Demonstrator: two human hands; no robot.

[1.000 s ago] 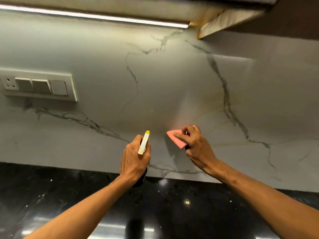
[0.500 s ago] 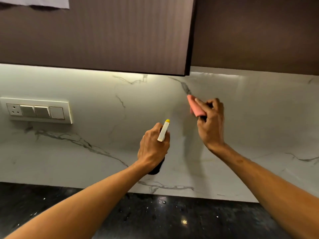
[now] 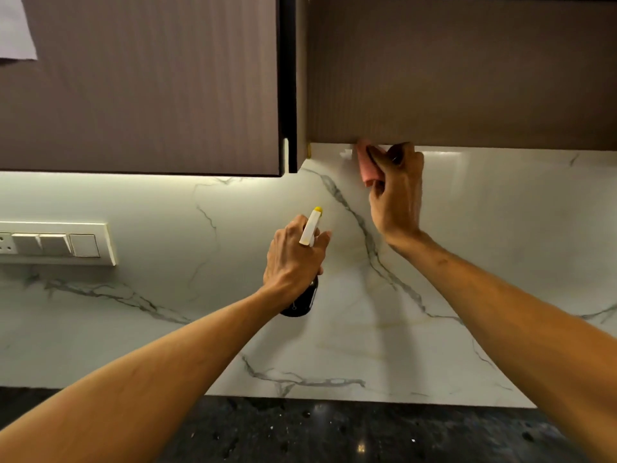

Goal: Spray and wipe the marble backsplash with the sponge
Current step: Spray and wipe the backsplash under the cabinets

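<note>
Head camera looks up at the white, grey-veined marble backsplash (image 3: 500, 262), where the right hand (image 3: 397, 195) holds the soft pink sponge (image 3: 365, 165) against the stone at its very top. The sponge stands nearly upright and juts out to the left of the fingers (image 3: 379, 155), which curl over its outer face. The thumb closes in at its lower end, so the hand is clamped on it. The sponge's top end touches the bottom edge of the brown ribbed upper cabinet (image 3: 467, 78); whether its whole face lies flat on the marble cannot be told.

The left hand (image 3: 293, 262) is lower and nearer the middle, its fingers wrapped round the neck of the dark spray bottle (image 3: 300, 304). The bottle's white, yellow-tipped nozzle (image 3: 310, 227) angles up toward the wall, and the bottle is apart from the sponge.

Above the sponge the cabinet edge closes off the wall. Just to its left, a second brown cabinet door (image 3: 133, 78) hangs lower, forming a corner. To the right, a lit strip of marble runs on under the cabinet. Below the right hand, marble stretches down to the speckled black countertop (image 3: 334, 432). A cream switch plate (image 3: 56, 243) sits on the wall far to the left, well apart from both hands.
</note>
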